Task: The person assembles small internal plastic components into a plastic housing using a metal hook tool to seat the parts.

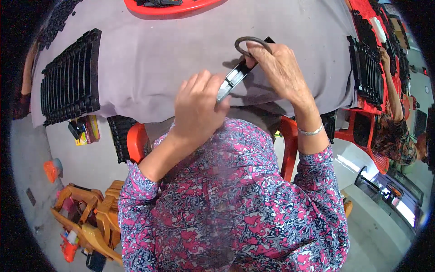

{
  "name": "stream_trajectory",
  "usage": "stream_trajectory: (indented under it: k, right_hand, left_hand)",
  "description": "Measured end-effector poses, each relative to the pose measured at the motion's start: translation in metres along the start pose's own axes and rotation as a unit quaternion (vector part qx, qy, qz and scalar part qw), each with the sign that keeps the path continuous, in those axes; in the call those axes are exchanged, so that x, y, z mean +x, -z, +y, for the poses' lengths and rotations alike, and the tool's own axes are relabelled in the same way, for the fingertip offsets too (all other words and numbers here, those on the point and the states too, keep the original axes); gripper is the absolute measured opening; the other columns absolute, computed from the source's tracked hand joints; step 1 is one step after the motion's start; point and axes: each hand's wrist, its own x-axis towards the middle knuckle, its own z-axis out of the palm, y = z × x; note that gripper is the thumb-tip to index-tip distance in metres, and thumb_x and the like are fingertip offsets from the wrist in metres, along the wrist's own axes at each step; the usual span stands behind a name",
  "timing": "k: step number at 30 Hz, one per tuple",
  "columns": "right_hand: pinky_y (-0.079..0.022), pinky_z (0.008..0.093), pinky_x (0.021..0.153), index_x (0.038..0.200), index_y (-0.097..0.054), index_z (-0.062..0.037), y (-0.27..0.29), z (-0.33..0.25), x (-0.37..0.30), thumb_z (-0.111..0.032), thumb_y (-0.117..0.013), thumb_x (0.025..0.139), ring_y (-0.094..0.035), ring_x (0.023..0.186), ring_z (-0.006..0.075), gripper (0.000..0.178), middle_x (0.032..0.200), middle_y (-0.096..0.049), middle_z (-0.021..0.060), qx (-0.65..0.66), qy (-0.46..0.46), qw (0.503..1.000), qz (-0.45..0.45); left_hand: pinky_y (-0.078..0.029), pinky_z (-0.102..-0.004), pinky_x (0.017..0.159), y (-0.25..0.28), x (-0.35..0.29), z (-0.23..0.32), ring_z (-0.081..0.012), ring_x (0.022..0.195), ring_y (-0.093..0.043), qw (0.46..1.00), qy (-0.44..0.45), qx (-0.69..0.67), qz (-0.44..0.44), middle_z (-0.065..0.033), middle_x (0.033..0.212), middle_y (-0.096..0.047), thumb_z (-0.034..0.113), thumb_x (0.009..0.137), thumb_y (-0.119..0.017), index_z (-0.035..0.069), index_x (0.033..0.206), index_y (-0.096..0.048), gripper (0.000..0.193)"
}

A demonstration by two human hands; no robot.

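Note:
Above the grey cloth, my left hand (197,106) is closed around the lower end of a narrow black piece with a shiny silvery face (232,80). The piece slants up and to the right toward my right hand (282,70), whose fingers are bent in at its upper end. From my right hand a dark ring-shaped handle (240,42) sticks out; the rest of that tool is hidden by the hand. A short black end shows behind the right knuckles. The left fingers are slightly blurred.
The grey tablecloth (158,59) spreads ahead. A red tray (181,10) holding black pieces stands at the far edge. Black slatted parts (74,77) lie at the left, more slatted parts (368,72) at the right. Beyond those, a co-worker's arm (395,97) reaches over a red-covered table.

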Motion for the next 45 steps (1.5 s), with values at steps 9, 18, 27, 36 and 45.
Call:
stream_trajectory:
  k: [9,18,27,36,45]
  right_hand:
    - [-0.049,0.0454,0.062,0.101,-0.066,-0.0023,-0.005,-0.007,0.002,-0.017,-0.052,0.092,-0.063,0.067,0.0375,0.022,0.075,-0.066,0.0168,0.071,-0.106,0.991,0.04]
    - [-0.048,0.0448,0.066,0.101,-0.07,-0.0072,0.003,-0.021,0.004,-0.019,-0.056,0.091,-0.059,0.074,0.0379,0.021,0.077,-0.056,0.0165,0.076,0.055,0.995,-0.023]
    - [-0.05,0.0482,0.064,0.094,-0.063,-0.007,-0.007,-0.05,0.014,-0.032,-0.06,0.091,-0.063,0.073,0.0389,0.026,0.082,-0.065,0.0149,-0.032,0.123,0.977,-0.173]
    - [-0.05,0.0436,0.056,0.081,-0.058,-0.0052,-0.01,-0.048,0.021,-0.035,-0.063,0.091,-0.064,0.066,0.034,0.031,0.077,-0.062,0.013,-0.075,0.182,0.96,-0.198]
    - [-0.049,0.0421,0.056,0.08,-0.059,-0.0054,-0.009,-0.08,0.028,-0.031,-0.065,0.088,-0.063,0.064,0.0303,0.028,0.078,-0.061,0.0109,-0.036,0.195,0.974,-0.106]
  left_hand:
    - [-0.048,-0.0456,0.075,-0.001,0.004,-0.004,-0.0354,0.087,-0.058,1.0,-0.011,-0.019,0.017,-0.0146,0.09,-0.055,0.007,0.072,-0.07,0.003,0.105,-0.061,0.035]
    - [-0.046,-0.0442,0.077,0.001,0.01,-0.022,-0.0353,0.088,-0.058,0.996,-0.071,-0.038,0.028,-0.0142,0.091,-0.055,0.015,0.076,-0.067,0.001,0.105,-0.062,0.032]
    - [-0.044,-0.0432,0.077,0.002,0.014,-0.045,-0.0312,0.092,-0.058,0.988,-0.106,-0.109,0.013,-0.0097,0.092,-0.058,0.012,0.067,-0.074,0.004,0.099,-0.064,0.035]
    - [-0.043,-0.0458,0.074,0.006,0.011,-0.044,-0.0353,0.087,-0.056,0.982,-0.104,-0.155,0.014,-0.0121,0.086,-0.053,0.023,0.069,-0.077,0.004,0.092,-0.06,0.035]
    - [-0.046,-0.0432,0.075,0.034,-0.014,-0.063,-0.0356,0.087,-0.055,0.985,-0.089,-0.13,0.067,-0.0153,0.09,-0.054,0.017,0.074,-0.073,0.0,0.104,-0.062,0.037]
